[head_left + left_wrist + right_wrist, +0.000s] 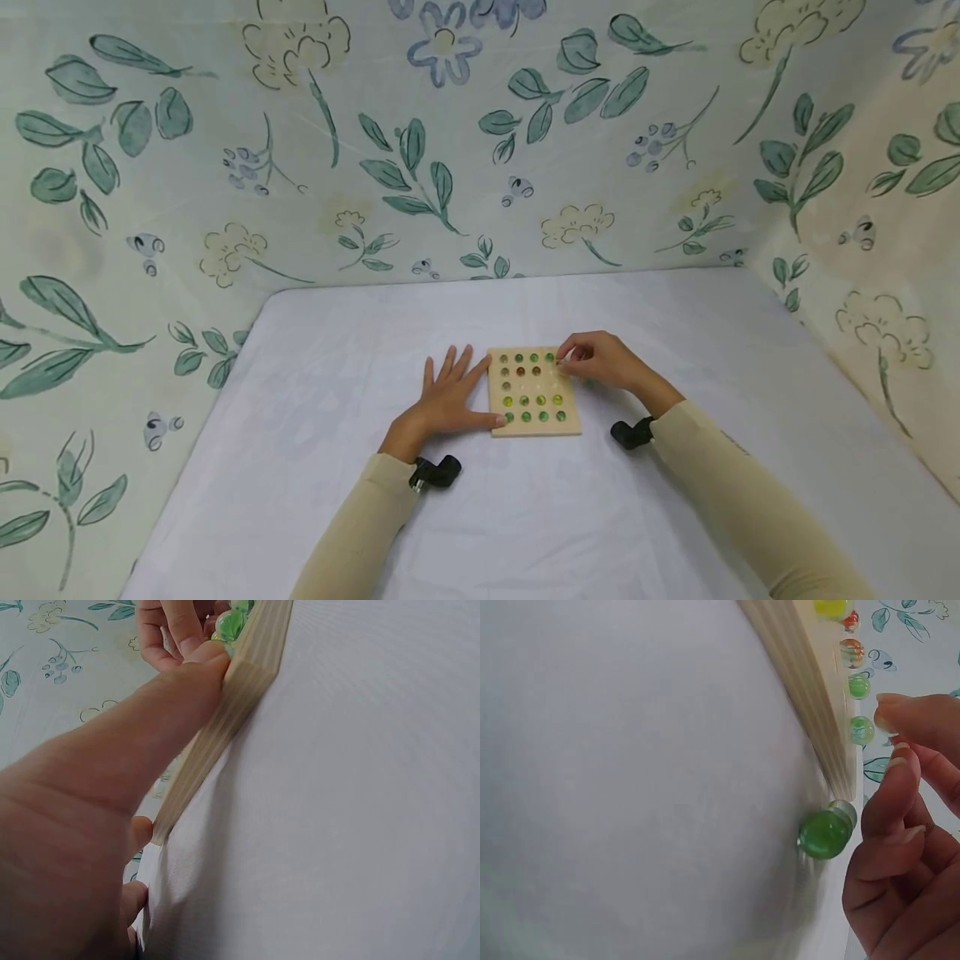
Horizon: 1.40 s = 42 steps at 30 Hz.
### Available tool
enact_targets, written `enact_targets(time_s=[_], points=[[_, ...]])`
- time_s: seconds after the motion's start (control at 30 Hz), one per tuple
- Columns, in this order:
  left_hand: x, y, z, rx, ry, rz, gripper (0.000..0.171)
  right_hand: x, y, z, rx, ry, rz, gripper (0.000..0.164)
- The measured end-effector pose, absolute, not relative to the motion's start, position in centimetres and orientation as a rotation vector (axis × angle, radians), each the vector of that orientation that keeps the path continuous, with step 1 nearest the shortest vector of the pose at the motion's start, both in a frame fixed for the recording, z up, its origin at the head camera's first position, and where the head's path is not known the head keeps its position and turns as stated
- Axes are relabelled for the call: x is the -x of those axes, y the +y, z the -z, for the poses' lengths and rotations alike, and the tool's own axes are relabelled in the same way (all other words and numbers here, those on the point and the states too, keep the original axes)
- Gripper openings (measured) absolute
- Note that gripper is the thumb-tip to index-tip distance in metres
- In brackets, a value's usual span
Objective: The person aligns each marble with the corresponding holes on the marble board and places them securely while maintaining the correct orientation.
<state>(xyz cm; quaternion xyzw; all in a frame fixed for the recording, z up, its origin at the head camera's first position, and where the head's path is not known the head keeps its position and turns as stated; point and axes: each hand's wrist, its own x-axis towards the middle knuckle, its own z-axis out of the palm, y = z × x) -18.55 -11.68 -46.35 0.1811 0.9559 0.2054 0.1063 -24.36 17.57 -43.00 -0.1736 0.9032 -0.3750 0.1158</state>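
Observation:
A square wooden board (531, 429) holds rows of glass marbles, green ones (543, 416) along its near edge and yellow ones (541, 400) behind them. Two orange marbles (521, 372) sit in the second row from the far side. My left hand (444, 402) is spread along the board's left side, its thumb on the near left corner. Over the far right corner is my right hand (600, 360), thumb and forefinger tips close together beside a green marble (861, 730). Whether a marble is between those fingertips cannot be made out.
A loose green marble (825, 834) and a clear marble (844, 811) lie on the white cloth (480, 517) just right of the board. Black wrist devices (437, 472) are strapped to both wrists. Floral cloth (450, 167) hangs behind the table and at its sides.

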Motion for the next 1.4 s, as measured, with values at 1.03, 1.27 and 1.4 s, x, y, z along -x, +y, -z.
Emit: enact_targets(time_s=[1.03, 1.27, 1.4], points=[[18.44, -11.59, 46.30, -0.534, 2.815, -0.600, 0.105, 24.34, 16.66, 43.76, 0.521, 2.623, 1.063, 0.012], [18.45, -11.57, 46.16, -0.543, 2.807, -0.612, 0.105, 24.34, 16.79, 43.69, 0.550, 2.627, 1.059, 0.011], [18.39, -11.63, 46.23, -0.544, 2.813, -0.616, 0.106, 24.26, 16.94, 43.67, 0.544, 2.636, 1.067, 0.012]])
